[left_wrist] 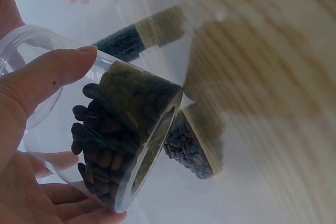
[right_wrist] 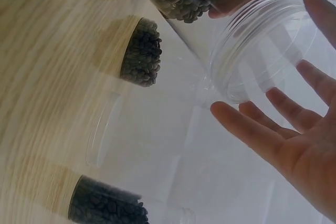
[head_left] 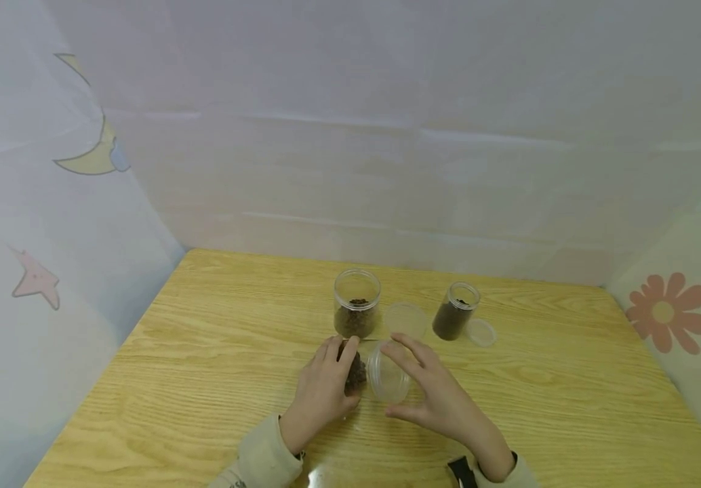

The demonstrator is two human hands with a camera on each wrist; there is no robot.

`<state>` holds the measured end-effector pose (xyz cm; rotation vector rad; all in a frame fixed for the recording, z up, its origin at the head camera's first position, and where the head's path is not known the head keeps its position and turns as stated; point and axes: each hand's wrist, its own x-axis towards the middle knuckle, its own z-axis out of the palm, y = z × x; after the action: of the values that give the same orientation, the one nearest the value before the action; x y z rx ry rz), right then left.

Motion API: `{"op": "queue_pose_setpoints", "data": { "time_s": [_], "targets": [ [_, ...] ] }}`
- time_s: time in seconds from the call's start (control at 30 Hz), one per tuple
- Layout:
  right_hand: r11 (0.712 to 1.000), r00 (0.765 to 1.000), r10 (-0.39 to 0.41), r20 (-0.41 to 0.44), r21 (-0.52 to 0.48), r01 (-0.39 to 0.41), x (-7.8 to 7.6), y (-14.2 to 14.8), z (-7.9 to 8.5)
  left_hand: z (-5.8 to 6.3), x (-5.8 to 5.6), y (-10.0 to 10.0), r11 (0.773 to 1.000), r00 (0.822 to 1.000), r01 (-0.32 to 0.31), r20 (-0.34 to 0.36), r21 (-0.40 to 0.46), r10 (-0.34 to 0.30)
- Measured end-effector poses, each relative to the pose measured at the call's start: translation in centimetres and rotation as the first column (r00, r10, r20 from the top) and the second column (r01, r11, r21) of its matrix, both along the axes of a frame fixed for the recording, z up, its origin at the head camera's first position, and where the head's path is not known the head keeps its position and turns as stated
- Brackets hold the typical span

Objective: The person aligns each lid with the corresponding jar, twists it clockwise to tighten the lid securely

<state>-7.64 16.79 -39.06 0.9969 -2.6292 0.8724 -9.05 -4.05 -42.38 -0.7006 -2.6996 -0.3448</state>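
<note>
My left hand (head_left: 323, 383) grips a clear plastic jar (left_wrist: 47, 95) part-filled with dark coffee beans (left_wrist: 118, 129). The jar tilts, with its ringed mouth end (right_wrist: 260, 40) toward the right and the beans gathered at its base. Around that mouth end my right hand (head_left: 438, 390) has its fingers spread, fingertips close to the rim. Just beyond the hands stands a wide open jar (head_left: 356, 305) with beans in the lower part. A round clear lid (head_left: 405, 320) lies to the right of that jar.
Farther right stands a narrower open jar (head_left: 453, 315) holding dark beans, with a small round lid (head_left: 481, 333) beside it. All rest on a wood-grain table (head_left: 216, 352). A pale cloth wall (head_left: 375, 169) borders the table's back and sides.
</note>
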Motion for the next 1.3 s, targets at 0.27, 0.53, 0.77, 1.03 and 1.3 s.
{"op": "queue_pose_setpoints", "data": {
  "time_s": [0.27, 0.53, 0.77, 1.03, 1.3],
  "targets": [
    [1.000, 1.000, 0.014, -0.024, 0.009, -0.013, -0.12, -0.08, 0.00, 0.03, 0.04, -0.04, 1.000, 1.000, -0.006, 0.011, 0.001, 0.006],
    [1.000, 1.000, -0.018, -0.018, 0.020, 0.019, -0.05, -0.04, 0.11, -0.09, -0.03, -0.01, 1.000, 1.000, -0.005, 0.005, -0.004, 0.005],
    [0.999, 0.999, -0.049, 0.015, 0.015, 0.049, -0.01, -0.06, 0.12, -0.16, 0.02, 0.04, 1.000, 1.000, -0.004, -0.009, -0.010, 0.004],
    [0.995, 0.986, -0.077, 0.149, -0.057, 0.086, 0.00, -0.24, 0.00, -0.24, 0.03, -0.01, 1.000, 1.000, 0.003, -0.016, 0.013, -0.003],
    [0.990, 0.973, -0.104, 0.208, -0.069, 0.120, -0.07, -0.32, -0.18, -0.25, -0.01, 0.05, 1.000, 1.000, 0.008, -0.027, 0.017, -0.008]
  ]
}}
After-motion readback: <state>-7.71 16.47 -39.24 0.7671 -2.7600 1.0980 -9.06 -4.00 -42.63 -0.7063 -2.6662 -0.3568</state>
